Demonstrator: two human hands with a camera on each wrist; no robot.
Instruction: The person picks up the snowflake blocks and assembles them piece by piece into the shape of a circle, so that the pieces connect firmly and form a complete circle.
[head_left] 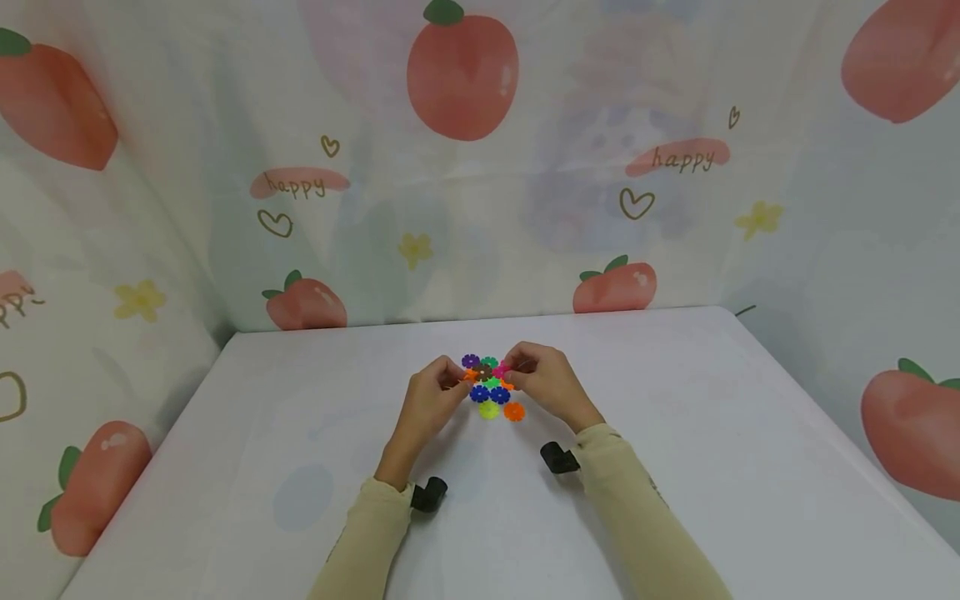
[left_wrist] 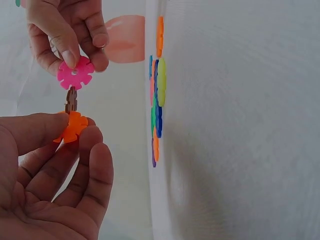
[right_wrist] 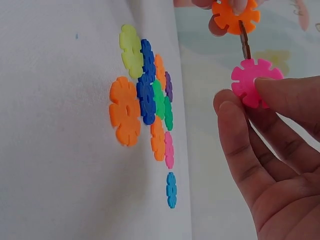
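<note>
My left hand (head_left: 429,404) pinches an orange notched snowflake disc (left_wrist: 75,127) between thumb and fingers. My right hand (head_left: 553,387) grips a pink snowflake disc (right_wrist: 250,82) by its edge, thumb on its face. Between them a brown snowflake disc (left_wrist: 71,100) stands edge-on, one end meeting the orange disc and the other the pink one; fingers partly hide the orange disc. All three are held above the table, in a row. Below lie loose discs, among them a yellow disc (right_wrist: 131,51), an orange disc (right_wrist: 125,111) and dark blue discs (right_wrist: 146,99).
More flat discs lie close together on the white table (head_left: 247,417): green (right_wrist: 158,99), purple (head_left: 470,361), pink (right_wrist: 169,150) and light blue (right_wrist: 171,190). A fruit-printed cloth (head_left: 487,233) hangs behind the table. Black wrist cameras (head_left: 430,495) are strapped at both sleeves.
</note>
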